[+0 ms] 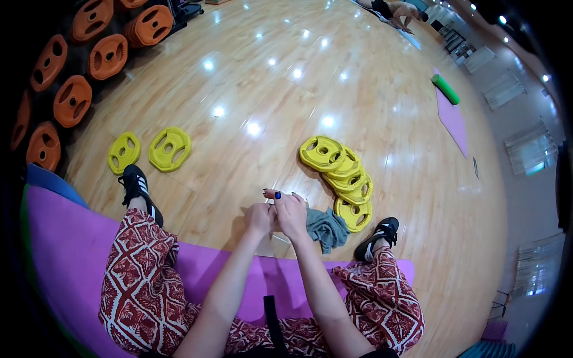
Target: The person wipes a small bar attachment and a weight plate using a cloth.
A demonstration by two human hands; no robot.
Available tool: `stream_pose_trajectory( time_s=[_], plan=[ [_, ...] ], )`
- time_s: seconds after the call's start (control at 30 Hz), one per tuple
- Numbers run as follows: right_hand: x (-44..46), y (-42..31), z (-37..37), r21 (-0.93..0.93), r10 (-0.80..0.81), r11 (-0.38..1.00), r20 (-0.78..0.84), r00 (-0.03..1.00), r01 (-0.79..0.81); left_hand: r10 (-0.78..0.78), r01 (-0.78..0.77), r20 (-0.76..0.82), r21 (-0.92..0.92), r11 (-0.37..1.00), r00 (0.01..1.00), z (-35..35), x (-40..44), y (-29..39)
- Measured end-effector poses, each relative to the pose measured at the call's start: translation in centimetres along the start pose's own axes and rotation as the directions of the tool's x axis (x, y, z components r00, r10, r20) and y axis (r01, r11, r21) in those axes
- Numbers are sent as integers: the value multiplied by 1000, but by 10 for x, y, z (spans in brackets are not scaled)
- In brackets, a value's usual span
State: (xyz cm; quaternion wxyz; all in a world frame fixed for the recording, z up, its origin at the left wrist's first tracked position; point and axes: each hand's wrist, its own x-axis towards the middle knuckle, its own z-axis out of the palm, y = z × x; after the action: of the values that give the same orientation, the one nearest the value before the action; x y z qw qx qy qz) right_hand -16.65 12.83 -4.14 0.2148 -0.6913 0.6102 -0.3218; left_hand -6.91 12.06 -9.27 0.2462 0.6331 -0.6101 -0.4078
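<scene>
My two hands meet in front of me, the fingers of the left hand (259,219) curled in, those of the right hand (290,216) bent against them, dark nails and one blue one showing. I cannot tell whether anything is pinched between them. A crumpled grey-green cloth (327,230) lies just right of my fingers, and below them a pale object (273,246), mostly hidden, sits on the wooden floor (239,161). Farther right and beyond my fingers, five yellow plates (345,171) overlap in a curving row, the nearest close to my right shoe (377,238). Well to their left, past my left shoe (142,191), lie two more yellow plates (170,148). The purple mat (203,268) spreads nearer to me than my fingers. Far ahead and right of them is a green roller (446,89).
</scene>
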Motion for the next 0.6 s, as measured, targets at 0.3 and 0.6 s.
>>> stream_pose_trajectory(
  time_s=[0.3,0.6],
  plan=[
    [0,54,-2,139,200,967,92,975,-212,247,-261,-96,-195,945,964,-6,-3,-12],
    [-4,42,11,337,388,867,4,922,-367,253,-303,-465,-36,952,849,-8,2,-11]
  ],
)
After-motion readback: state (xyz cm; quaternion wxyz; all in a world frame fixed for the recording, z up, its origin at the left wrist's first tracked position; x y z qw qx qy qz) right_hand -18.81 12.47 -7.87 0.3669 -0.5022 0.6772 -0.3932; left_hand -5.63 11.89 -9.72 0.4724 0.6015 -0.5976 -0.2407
